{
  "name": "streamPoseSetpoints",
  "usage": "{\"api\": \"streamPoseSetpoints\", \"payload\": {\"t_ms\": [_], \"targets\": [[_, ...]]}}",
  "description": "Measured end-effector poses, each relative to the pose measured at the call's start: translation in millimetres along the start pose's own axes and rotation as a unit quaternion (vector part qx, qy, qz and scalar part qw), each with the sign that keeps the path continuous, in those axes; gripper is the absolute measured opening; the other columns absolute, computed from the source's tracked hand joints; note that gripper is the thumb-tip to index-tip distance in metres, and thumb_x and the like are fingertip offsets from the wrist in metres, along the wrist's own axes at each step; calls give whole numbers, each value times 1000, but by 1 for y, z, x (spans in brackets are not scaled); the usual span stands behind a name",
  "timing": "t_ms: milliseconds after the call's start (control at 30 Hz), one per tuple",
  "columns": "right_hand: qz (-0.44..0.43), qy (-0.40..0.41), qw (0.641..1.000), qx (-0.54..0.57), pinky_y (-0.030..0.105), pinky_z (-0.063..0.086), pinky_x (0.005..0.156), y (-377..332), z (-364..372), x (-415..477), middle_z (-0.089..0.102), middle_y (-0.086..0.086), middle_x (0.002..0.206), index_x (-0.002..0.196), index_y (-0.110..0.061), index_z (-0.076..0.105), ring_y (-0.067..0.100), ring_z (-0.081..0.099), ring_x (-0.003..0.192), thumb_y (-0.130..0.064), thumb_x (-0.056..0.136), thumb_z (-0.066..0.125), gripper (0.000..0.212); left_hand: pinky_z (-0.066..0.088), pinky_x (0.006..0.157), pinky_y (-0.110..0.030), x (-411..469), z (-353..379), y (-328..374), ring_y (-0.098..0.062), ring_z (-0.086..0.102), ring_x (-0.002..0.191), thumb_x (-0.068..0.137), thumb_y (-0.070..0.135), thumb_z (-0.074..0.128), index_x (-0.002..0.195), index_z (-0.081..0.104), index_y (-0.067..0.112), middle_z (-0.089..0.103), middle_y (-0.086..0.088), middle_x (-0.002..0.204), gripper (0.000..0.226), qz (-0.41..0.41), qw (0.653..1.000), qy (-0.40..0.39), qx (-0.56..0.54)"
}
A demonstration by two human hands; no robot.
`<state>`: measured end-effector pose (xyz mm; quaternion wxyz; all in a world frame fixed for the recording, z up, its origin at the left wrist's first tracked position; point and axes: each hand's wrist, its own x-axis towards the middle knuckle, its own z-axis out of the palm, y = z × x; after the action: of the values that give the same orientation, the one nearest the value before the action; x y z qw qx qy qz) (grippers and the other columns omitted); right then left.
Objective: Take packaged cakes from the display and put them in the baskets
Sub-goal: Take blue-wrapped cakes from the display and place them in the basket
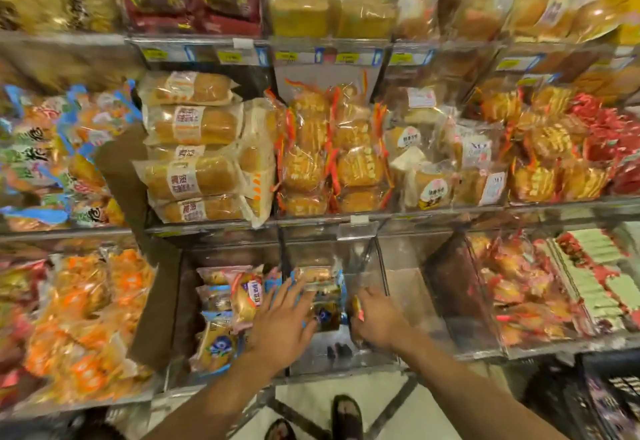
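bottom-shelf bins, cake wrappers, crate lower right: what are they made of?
Bins: clear rigid plastic, acrylic-like; the walls are see-through and their edges glint.
Cake wrappers: thin glossy plastic film, printed; it shows crinkles and bright highlights.
Crate: dark lattice, probably moulded plastic; too blurred to be sure.

Bright, even overhead light; glare on plastic wrappers; strong motion blur, wide-angle bending at edges.

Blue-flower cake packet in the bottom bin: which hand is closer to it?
Left. The left hand lies open just right of the blue-flower cake packet; the right hand is farther right, gripping a small packet.
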<state>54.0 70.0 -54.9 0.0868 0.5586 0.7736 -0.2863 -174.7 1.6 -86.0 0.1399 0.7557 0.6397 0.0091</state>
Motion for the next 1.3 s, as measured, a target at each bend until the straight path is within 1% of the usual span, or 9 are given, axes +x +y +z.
{"api": "streamPoseSetpoints", "payload": {"t_ms": [233,333,467,667,800,933,1033,1167,1300], "targets": [[-16,-84,992,-89,49,47,101,43,62,112,64,1,124,132,-31,51,27,61,116,-47,79,57,55,36,119,-55,4,25,5,-31,39,149,91,53,36,148,53,22,44,-7,160,67,-115,993,0,-32],[-20,-112,991,-68,54,44,106,38,66,129,61,3,130,128,-34,52,34,57,122,-35,88,52,40,39,116,-51,2,36,6,-28,42,145,93,51,50,141,59,23,52,-6,154,57,-154,988,19,-6],[-15,-155,984,-88,57,35,115,46,87,159,58,13,138,135,-32,49,38,52,130,-40,90,40,46,40,115,-47,1,45,9,-29,41,145,95,48,54,143,57,22,51,-7,154,55,-173,983,64,1],[-31,-145,981,-127,46,44,109,27,77,150,56,16,136,137,-20,51,34,57,123,-25,96,51,42,33,120,-45,-3,45,16,-27,34,152,96,46,51,144,55,22,44,-6,159,54,-192,976,105,-18],[-35,-147,978,-147,38,50,103,23,73,152,65,11,126,123,-20,65,27,64,113,-22,94,53,31,36,119,-46,-10,44,19,-28,33,151,97,44,52,144,54,21,43,-7,160,52,-203,971,121,-44],[-58,-145,981,-113,35,52,95,22,64,141,67,4,112,102,-28,66,23,64,103,-25,94,56,14,36,115,-42,-15,41,26,-24,33,150,98,44,47,143,53,25,38,-2,163,49,-225,961,125,-99],[-71,-125,985,-99,32,52,85,25,53,137,70,-3,97,83,-32,64,20,66,92,-33,90,57,9,40,112,-40,-12,38,33,-20,41,140,97,43,46,141,55,25,47,1,153,48,-245,946,137,-163],[-113,-86,988,-65,27,47,63,29,28,124,69,-3,77,68,-22,67,17,66,75,-20,87,61,20,48,105,-39,-2,43,41,-15,55,123,98,38,52,135,60,24,60,3,134,41,-282,892,134,-327],[-104,-45,992,55,31,49,68,42,-3,103,74,-1,81,82,-16,79,13,67,75,-22,93,65,19,50,95,-29,22,39,53,-13,63,105,102,34,61,129,64,18,67,-5,125,31,-392,761,104,-506]]}}
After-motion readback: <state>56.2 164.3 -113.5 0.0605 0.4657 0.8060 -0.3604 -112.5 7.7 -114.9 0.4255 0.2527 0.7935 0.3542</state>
